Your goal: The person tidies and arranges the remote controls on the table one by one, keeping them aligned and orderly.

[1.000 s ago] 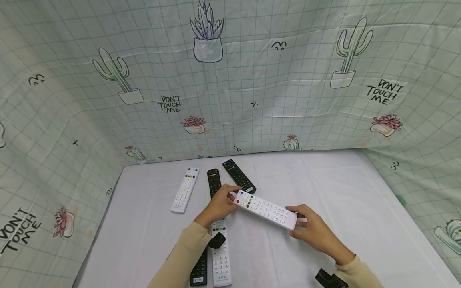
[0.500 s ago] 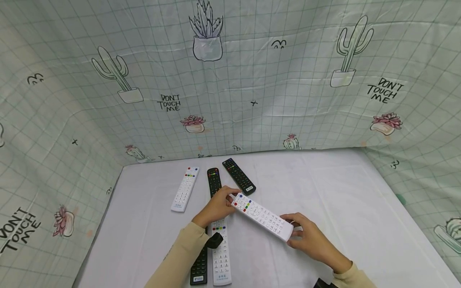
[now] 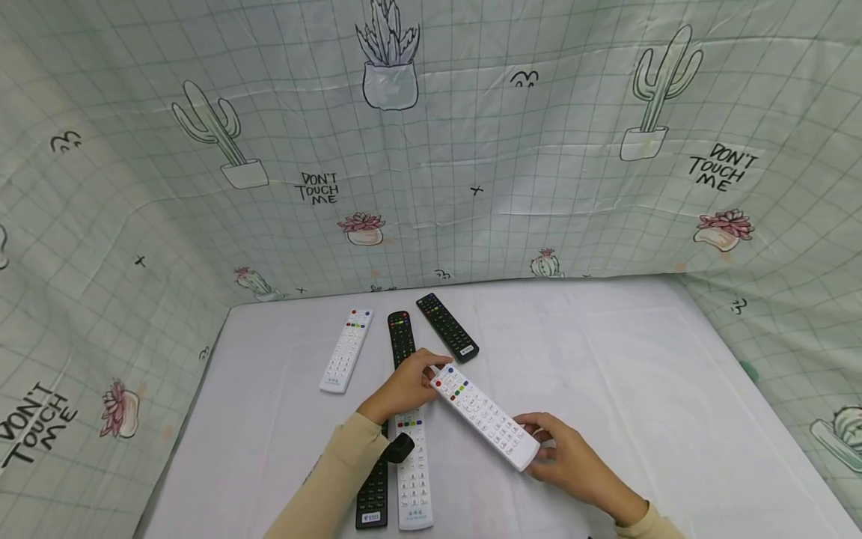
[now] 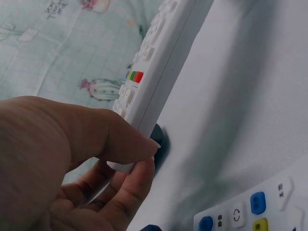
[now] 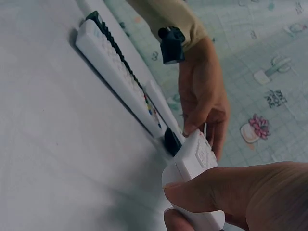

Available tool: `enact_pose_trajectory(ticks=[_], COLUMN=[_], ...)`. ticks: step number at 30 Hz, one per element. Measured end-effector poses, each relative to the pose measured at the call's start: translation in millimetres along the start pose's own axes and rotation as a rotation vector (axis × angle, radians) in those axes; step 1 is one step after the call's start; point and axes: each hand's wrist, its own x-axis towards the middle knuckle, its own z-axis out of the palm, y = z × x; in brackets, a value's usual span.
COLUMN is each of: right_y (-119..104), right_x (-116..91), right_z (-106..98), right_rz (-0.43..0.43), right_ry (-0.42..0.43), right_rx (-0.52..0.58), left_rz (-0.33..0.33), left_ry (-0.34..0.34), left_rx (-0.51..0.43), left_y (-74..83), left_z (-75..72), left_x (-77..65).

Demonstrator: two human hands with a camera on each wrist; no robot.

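A white remote control with coloured buttons is held above the table by both hands, its keypad facing up. My left hand pinches its far end, the one with the red and blue buttons. The near right end is gripped by my right hand. The left wrist view shows the thumb and fingers closed on the end of the held remote. In the right wrist view the right thumb presses on its other end. Beneath the left forearm lie a white remote and a black remote, partly hidden.
Another white remote lies at the left of the white table. A black remote reaches back behind the left hand, and a second black one lies slanted to its right. A cactus-print cloth hangs around the table.
The held white remote has swung round, its right end coming nearer and to the left with the right hand. The left hand has shifted only slightly.
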Motion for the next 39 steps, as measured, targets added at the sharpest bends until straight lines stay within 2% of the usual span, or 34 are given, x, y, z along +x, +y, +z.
enact_pose_trajectory(ticks=[19,25,39], right_y=[0.2,3.2,0.6], right_x=[-8.9,-10.0,-10.7], right_z=[28.9,39.6,55.7], right_rz=[0.075,0.059,0.087], right_ry=[-0.045,-0.048,-0.067], right_rx=[0.132,0.174,0.197], left_rz=[0.056,0.063,0.075], left_ry=[-0.107,-0.122,-0.158], left_rx=[0.110,0.145,0.192], left_y=[1.9,1.4,0.3], left_z=[1.2,2.3,1.0], left_x=[4.0,3.5,6.0])
